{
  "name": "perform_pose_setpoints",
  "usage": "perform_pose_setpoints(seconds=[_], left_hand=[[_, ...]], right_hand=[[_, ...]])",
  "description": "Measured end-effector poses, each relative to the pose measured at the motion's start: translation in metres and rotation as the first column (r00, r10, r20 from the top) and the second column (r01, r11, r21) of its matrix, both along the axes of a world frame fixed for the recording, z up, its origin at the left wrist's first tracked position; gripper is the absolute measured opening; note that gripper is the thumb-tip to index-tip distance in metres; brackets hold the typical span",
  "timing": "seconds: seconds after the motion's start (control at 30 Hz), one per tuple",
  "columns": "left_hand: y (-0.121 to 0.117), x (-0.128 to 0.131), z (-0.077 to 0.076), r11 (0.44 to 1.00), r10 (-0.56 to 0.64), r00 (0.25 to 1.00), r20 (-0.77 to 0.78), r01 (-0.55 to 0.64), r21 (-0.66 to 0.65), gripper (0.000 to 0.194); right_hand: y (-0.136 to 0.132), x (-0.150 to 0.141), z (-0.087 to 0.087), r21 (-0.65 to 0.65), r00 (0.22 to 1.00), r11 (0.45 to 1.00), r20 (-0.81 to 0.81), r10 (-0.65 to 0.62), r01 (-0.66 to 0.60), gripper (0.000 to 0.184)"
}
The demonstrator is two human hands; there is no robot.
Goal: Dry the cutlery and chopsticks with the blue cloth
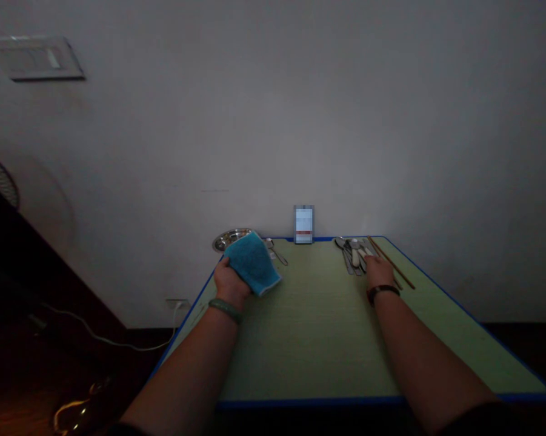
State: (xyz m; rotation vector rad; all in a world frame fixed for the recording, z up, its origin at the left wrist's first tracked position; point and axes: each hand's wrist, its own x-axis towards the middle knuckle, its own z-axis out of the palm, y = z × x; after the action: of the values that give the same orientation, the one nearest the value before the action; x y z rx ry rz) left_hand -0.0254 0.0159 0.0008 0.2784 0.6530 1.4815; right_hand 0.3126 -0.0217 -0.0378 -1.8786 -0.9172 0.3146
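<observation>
My left hand (pixel 231 281) is closed on a blue cloth (pixel 253 263) with a pale edge, held up over the table's left side. The cloth partly covers a round metal dish (pixel 229 239) at the far left corner. Just right of the cloth lies a small metal spoon or fork (pixel 279 254); its far end is hard to make out. My right hand (pixel 379 270) reaches to a pile of cutlery (pixel 352 251), some pieces with white handles. Its fingers are curled at the pile's right side, and what they pinch is hidden.
A pair of brown chopsticks (pixel 393 263) lies right of the cutlery. The pale green table (pixel 309 339) has a blue rim. At its back edge a phone (pixel 304 225) stands upright by the wall (pixel 273 121). A white cable (pixel 140 348) runs to a socket on the left.
</observation>
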Motion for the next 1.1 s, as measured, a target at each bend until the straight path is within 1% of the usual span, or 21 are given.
perform_pose_setpoints(seconds=[0.07,0.13,0.2,0.27,0.33,0.4,0.47,0.57,0.63,0.8,0.9,0.97,1.1], left_hand=[[0.001,0.000,-0.001,1.000,0.004,1.000,0.009,-0.004,-0.023,0.053],[0.002,0.000,-0.002,0.999,0.008,1.000,0.025,-0.007,-0.037,0.052],[0.003,-0.001,-0.004,0.999,0.016,0.999,0.036,-0.015,-0.035,0.052],[0.005,-0.002,-0.006,1.000,0.020,0.999,0.048,-0.019,-0.019,0.052],[0.006,-0.003,-0.008,1.000,0.017,0.998,0.062,-0.016,-0.010,0.052],[0.007,-0.003,-0.011,1.000,0.019,0.999,0.036,-0.018,-0.014,0.052],[0.007,-0.004,-0.011,1.000,0.015,0.999,0.032,-0.014,-0.020,0.054],[0.006,-0.002,-0.009,0.999,0.031,0.998,0.050,-0.030,-0.038,0.055],[0.003,0.000,-0.006,0.998,0.033,0.998,0.044,-0.031,-0.047,0.056],[-0.003,0.005,0.003,0.997,0.026,0.995,0.098,-0.019,-0.073,0.057],[-0.005,0.007,0.006,0.995,0.024,0.994,0.103,-0.014,-0.094,0.058],[-0.006,0.008,0.008,0.993,0.038,0.997,0.073,-0.030,-0.118,0.055],[-0.007,0.009,0.009,0.993,0.039,0.998,0.057,-0.032,-0.114,0.054]], right_hand=[[0.000,-0.013,0.002,-0.063,0.998,0.998,0.066,0.008,-0.004,0.034],[0.001,-0.026,0.003,-0.123,0.988,0.990,0.131,0.086,-0.070,0.035],[0.003,-0.041,0.004,-0.188,0.962,0.969,0.190,0.198,-0.162,0.036],[0.006,-0.056,0.004,-0.254,0.910,0.929,0.247,0.332,-0.270,0.033],[0.009,-0.072,0.005,-0.323,0.840,0.876,0.298,0.454,-0.359,0.029],[0.012,-0.088,0.006,-0.387,0.767,0.823,0.336,0.546,-0.416,0.027],[0.016,-0.104,0.008,-0.442,0.713,0.784,0.363,0.600,-0.435,0.029],[0.025,-0.124,0.011,-0.499,0.663,0.752,0.390,0.639,-0.431,0.035],[0.033,-0.136,0.013,-0.523,0.651,0.744,0.399,0.645,-0.416,0.039],[0.052,-0.161,0.014,-0.553,0.656,0.739,0.399,0.641,-0.385,0.046],[0.060,-0.171,0.014,-0.558,0.657,0.735,0.394,0.643,-0.384,0.046],[0.063,-0.176,0.014,-0.560,0.656,0.731,0.389,0.647,-0.389,0.044],[0.067,-0.177,0.013,-0.559,0.676,0.733,0.368,0.639,-0.388,0.041]])
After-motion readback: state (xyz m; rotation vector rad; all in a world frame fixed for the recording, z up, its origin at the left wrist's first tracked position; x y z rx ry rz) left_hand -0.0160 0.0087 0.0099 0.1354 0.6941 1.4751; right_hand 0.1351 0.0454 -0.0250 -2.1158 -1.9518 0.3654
